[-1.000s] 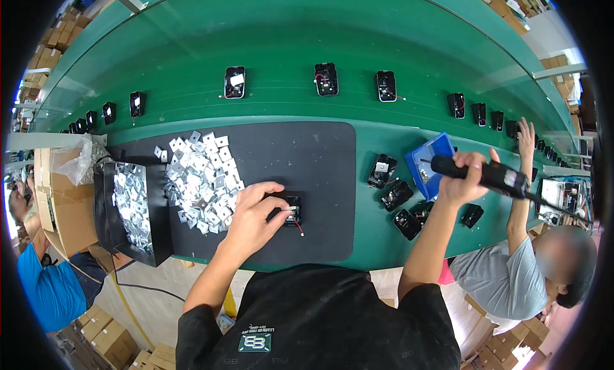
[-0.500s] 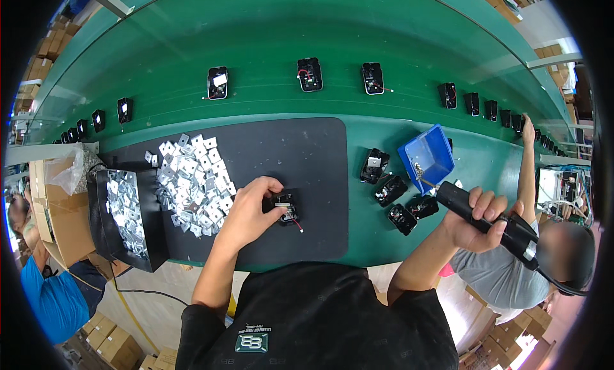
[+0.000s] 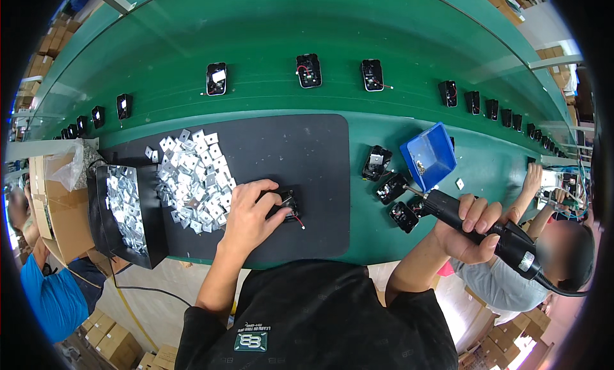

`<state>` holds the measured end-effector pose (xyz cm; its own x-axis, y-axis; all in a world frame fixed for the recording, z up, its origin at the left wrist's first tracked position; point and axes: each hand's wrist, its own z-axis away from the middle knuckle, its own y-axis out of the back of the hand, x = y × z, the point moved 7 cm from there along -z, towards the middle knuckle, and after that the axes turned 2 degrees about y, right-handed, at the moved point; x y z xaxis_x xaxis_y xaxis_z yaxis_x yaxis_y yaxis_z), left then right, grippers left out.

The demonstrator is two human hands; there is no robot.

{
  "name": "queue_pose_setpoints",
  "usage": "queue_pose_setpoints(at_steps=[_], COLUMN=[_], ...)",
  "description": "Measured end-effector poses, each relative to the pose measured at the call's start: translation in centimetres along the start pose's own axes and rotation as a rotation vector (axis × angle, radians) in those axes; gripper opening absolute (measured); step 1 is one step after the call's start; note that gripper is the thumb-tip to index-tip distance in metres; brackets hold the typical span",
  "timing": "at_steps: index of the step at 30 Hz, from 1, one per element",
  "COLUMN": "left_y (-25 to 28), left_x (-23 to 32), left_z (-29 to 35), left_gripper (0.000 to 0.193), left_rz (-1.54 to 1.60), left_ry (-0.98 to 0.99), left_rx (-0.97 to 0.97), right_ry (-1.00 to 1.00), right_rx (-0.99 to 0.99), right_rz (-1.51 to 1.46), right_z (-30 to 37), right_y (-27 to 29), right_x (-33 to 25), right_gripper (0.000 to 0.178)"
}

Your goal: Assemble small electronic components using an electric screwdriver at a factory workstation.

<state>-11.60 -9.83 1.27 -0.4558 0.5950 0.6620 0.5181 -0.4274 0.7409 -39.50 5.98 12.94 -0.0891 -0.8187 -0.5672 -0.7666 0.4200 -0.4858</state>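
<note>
A: What are we holding in our right hand (image 3: 473, 229)?
B: We are wrapping its fingers firmly around a black electric screwdriver (image 3: 448, 207), a ribless cylinder with a thick cord trailing from its back. Its slim metal bit is pointing left, ending beside a rounded black housing (image 3: 391, 188); we cannot tell whether they are touching.
A: And our left hand (image 3: 248, 213)?
B: We are keeping it half curled, thumb and fingertips at the left side of an open black device housing (image 3: 292, 207). We cannot tell how tightly we are pinching it.
A: Where is that housing lying?
B: On the dark, matte, round-cornered mat (image 3: 313, 159), with a thin red wire (image 3: 300, 223) curling out toward us.
A: What else are we seeing nearby?
B: Flat, squarish metal plates (image 3: 195, 184) are spreading in a shiny heap left of our left hand, many showing a hole. Beyond the bit, a smooth blue bin (image 3: 441, 156) is holding small, glinting metal pieces (image 3: 420, 166).
</note>
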Motion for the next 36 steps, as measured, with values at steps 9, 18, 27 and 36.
queue_pose_setpoints(at_steps=[9,18,27,36], left_y=[-1.7,1.8,0.4,0.3], left_x=[-2.4,2.5,7.8,7.4], left_z=[-0.5,-0.8,-1.0,-0.9], left_gripper=[0.028,0.034,0.031,0.018], left_rz=[0.31,0.047,0.535,0.513], left_ry=[0.333,0.12,-0.207,-0.293], left_rx=[-0.11,0.187,0.024,0.027], right_ry=[-0.05,-0.249,-0.292,-0.293], right_rx=[0.001,0.012,-0.022,-0.06], right_rz=[-0.081,-0.282,-0.336,-0.341], right_z=[1.1,3.2,3.1,3.1], right_y=[-1.7,-6.0,-8.8,-9.1], right_x=[0.5,2.9,2.5,2.0], right_gripper=[0.052,0.046,0.041,0.04])
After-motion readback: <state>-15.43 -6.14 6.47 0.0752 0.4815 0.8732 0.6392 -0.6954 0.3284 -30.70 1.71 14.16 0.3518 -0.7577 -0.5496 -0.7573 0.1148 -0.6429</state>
